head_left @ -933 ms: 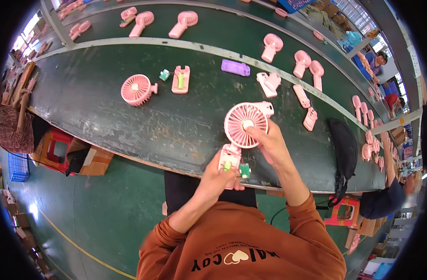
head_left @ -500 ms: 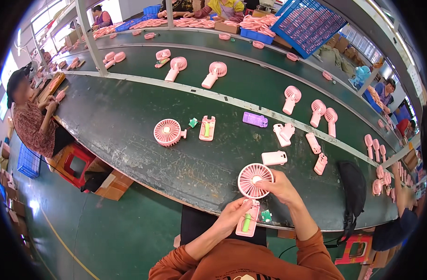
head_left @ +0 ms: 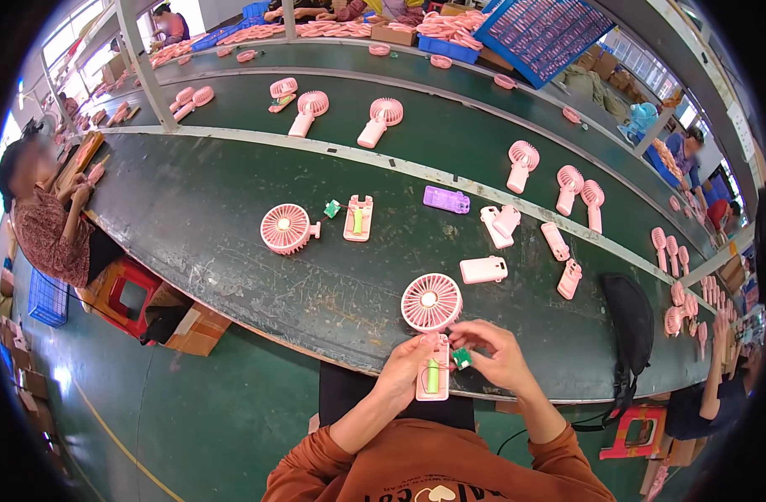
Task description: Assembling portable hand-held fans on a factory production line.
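My left hand point(head_left: 406, 368) grips the open pink handle shell point(head_left: 433, 377) of a small hand-held fan, with a green cell showing inside it. The fan's round pink head point(head_left: 431, 303) rests on the dark green table point(head_left: 232, 192) at its near edge. My right hand point(head_left: 493, 356) pinches a small green circuit board point(head_left: 462, 359) right beside the handle's upper end. Both forearms wear orange sleeves.
On the table lie another pink fan head point(head_left: 285, 227), an open handle with a green cell point(head_left: 358, 219), a purple case point(head_left: 447, 200) and several pink handle shells point(head_left: 483, 269). A seated person point(head_left: 44, 226) works at far left; a black bag point(head_left: 630, 322) lies to my right.
The view has tilted up, showing more of the table. The fan sits lower toward the near edge, and my right hand now pinches the green board beside the handle.
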### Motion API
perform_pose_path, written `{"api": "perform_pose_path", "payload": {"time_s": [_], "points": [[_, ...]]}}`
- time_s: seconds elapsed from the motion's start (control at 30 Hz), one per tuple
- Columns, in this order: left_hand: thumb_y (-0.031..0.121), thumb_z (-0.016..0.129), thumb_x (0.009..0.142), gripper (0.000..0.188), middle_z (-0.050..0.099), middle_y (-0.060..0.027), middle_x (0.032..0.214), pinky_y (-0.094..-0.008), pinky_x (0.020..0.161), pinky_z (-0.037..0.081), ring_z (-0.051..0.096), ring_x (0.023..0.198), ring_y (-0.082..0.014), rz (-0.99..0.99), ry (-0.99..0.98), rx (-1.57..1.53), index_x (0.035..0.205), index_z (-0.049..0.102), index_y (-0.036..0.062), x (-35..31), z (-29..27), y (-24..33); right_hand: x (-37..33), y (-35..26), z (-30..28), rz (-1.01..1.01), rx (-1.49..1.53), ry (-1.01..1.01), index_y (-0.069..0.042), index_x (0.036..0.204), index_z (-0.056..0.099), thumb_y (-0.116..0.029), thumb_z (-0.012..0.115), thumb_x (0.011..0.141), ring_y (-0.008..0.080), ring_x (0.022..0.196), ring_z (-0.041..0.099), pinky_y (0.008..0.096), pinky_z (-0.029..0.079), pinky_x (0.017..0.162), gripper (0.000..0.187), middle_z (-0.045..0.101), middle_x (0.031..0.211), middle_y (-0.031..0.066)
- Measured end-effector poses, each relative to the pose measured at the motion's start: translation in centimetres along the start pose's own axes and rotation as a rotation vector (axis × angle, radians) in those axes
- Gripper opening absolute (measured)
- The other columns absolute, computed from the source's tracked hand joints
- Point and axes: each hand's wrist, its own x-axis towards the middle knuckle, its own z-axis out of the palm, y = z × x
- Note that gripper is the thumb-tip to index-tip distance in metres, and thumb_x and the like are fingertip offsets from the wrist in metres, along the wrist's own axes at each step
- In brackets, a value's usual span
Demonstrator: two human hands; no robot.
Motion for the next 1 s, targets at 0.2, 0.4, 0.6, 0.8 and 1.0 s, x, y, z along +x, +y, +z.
{"api": "perform_pose_path", "payload": {"time_s": [0.2,0.4,0.6,0.8,1.0], "points": [[0.028,0.049,0.095,0.028,0.063,-0.0068,0.087,-0.0264,0.064,0.054,0.063,0.072,-0.0153,-0.075,0.012,0.015,0.103,0.058,0.0022,-0.1,0.3,-1.2,0.3,0.0,-0.1,-0.111,-0.142,0.037,-0.001,0.094,0.066,0.002,0.061,0.079,0.0163,0.078,0.061,0.0259,0.049,0.07,0.017,0.065,0.09,0.0087],[0.027,0.046,0.096,0.03,0.064,-0.009,0.089,-0.0281,0.064,0.054,0.065,0.073,-0.018,-0.072,-0.027,0.015,0.108,0.056,0.0013,0.1,-0.3,-1.7,-0.1,-0.3,0.0,-0.04,-0.059,-0.018,0.0,0.099,0.065,0.002,0.061,0.08,0.0138,0.079,0.062,0.0244,0.049,0.069,0.02,0.065,0.091,0.0091],[0.026,0.045,0.096,0.03,0.064,-0.0086,0.091,-0.0279,0.064,0.054,0.064,0.074,-0.0174,-0.057,-0.003,0.014,0.109,0.056,0.001,0.3,-0.1,-2.0,-0.4,0.0,0.2,0.026,0.049,-0.04,0.001,0.108,0.06,0.002,0.057,0.083,0.0091,0.079,0.059,0.0228,0.049,0.07,0.025,0.063,0.093,0.0064],[0.027,0.046,0.096,0.029,0.063,-0.0072,0.088,-0.0283,0.065,0.054,0.064,0.076,-0.0169,-0.075,0.022,0.016,0.105,0.057,0.0014,0.1,0.6,-1.9,-0.5,0.6,0.4,0.147,0.335,-0.024,0.001,0.104,0.054,0.004,0.053,0.087,0.0098,0.09,0.057,0.024,0.049,0.078,0.018,0.059,0.098,0.0062],[0.019,0.042,0.097,0.026,0.065,-0.0122,0.091,-0.0322,0.068,0.056,0.066,0.078,-0.0221,-0.111,0.036,0.029,0.108,0.055,-0.0002,0.5,0.5,-2.6,-0.9,0.8,0.2,0.148,0.421,0.007,0.0,0.099,0.054,0.003,0.054,0.086,0.0086,0.083,0.056,0.0229,0.048,0.072,0.013,0.058,0.093,0.0053]]}}
